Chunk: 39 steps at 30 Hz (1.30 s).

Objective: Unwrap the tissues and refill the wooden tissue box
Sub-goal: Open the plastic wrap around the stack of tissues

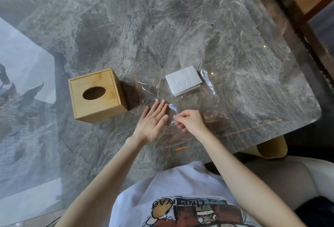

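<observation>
Tissues unwrapped, box not yet refilled.

The tissues (183,80) lie bare on the spread plastic wrap (213,111), just right of the wooden tissue box (97,95) on the tabletop (162,27). The left hand (153,120) presses flat, fingers straight, on the wrap; the right hand (189,120) pinches a fold of it.

Bare forearms, and a white T-shirt (180,187) with an orange, red and yellow cartoon print.

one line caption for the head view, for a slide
Left hand flattens clear wrap while right hand pinches it, beside tissues and wooden box.
</observation>
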Each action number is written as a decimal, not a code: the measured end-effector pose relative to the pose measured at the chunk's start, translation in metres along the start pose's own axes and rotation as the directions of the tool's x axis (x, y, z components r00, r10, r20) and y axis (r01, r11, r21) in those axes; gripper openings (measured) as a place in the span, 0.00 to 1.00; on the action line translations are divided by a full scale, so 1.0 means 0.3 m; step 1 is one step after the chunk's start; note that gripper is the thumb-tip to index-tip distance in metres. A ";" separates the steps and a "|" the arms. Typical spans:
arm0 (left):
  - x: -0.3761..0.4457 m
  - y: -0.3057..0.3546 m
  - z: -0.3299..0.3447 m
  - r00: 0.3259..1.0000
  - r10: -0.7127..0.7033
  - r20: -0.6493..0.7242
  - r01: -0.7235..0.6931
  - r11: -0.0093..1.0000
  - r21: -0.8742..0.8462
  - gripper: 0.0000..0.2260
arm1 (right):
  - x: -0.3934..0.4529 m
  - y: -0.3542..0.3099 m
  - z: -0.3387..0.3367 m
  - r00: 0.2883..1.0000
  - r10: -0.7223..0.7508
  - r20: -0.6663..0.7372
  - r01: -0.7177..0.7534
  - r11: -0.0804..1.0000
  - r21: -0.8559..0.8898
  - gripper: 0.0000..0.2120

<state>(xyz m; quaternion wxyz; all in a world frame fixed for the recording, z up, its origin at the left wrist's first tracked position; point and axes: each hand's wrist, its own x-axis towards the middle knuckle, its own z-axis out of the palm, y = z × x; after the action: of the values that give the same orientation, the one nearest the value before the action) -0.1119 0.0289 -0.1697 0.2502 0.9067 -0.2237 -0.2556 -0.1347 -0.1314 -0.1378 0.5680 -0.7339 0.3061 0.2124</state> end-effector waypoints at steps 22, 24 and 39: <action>0.025 0.144 0.003 0.971 -0.149 -0.186 0.197 0.941 0.274 0.27 | -0.205 0.231 -0.164 0.997 0.009 -0.079 0.009 0.975 0.224 0.04; 0.023 0.186 0.019 0.963 -0.127 -0.236 0.187 0.949 0.252 0.25 | -0.202 0.221 -0.154 0.997 0.007 -0.073 0.010 0.971 0.239 0.06; 0.020 0.243 0.139 0.995 0.062 0.077 -0.075 0.980 0.182 0.27 | -0.124 0.141 -0.228 0.997 -0.029 -0.072 0.041 0.986 0.159 0.08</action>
<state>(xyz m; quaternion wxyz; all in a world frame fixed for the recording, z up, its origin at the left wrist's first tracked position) -0.1518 -0.0450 -0.1615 0.1656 0.9080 -0.2864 -0.2570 -0.1932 -0.1966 -0.1249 0.6179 -0.6980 0.3289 0.1515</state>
